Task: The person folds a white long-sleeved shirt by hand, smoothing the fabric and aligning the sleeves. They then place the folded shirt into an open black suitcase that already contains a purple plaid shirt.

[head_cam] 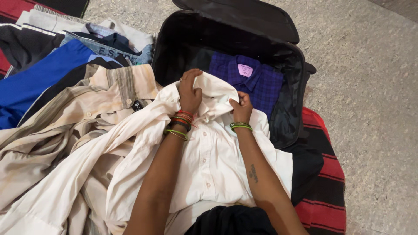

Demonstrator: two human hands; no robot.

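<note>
Both the left hand (190, 93) and right hand (241, 108) have fingers pinched on the white shirt (209, 161) collar, keeping it flat at the open suitcase (287, 109) edge

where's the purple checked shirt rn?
In the head view, the purple checked shirt lies folded inside the open black suitcase, upper centre, just beyond the white shirt gripped by both hands.

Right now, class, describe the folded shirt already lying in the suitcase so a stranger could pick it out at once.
Find the open black suitcase at the top of the view, beyond the left hand and right hand gripping a cream shirt. Inside it lies the folded shirt. It is purple-blue checked with a pink collar label, unlike the plain pale garments nearby.
</note>
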